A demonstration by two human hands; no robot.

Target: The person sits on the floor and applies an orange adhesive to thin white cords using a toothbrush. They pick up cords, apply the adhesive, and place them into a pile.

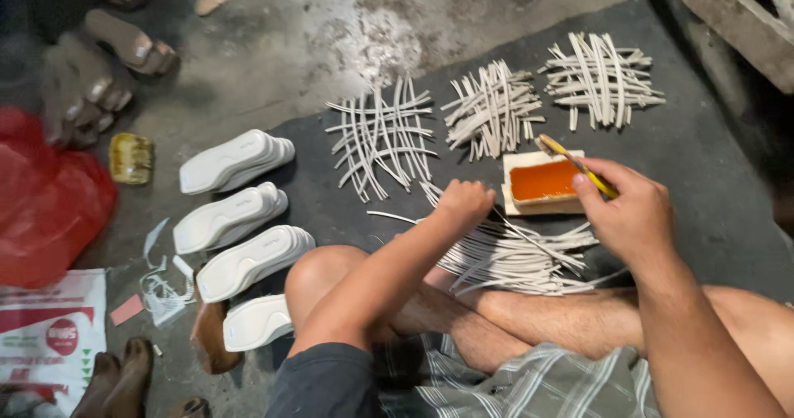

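A red plastic bag (45,195) blurs into the left edge, its contents unseen. The printed sack (50,335) beneath it is cut off at the lower left corner. The left hand (463,203) closes over white strips (513,257), hiding what its fingers grip. The brush (575,163) disappears into the right hand (633,215), its handle end covered. Sandalled feet (99,71) at top left are smeared by motion.

My right hand (633,215) holds a yellow brush (576,165) over the tray of orange glue (543,181); my left hand (463,203) presses white strips (513,257) on the dark mat (695,153).
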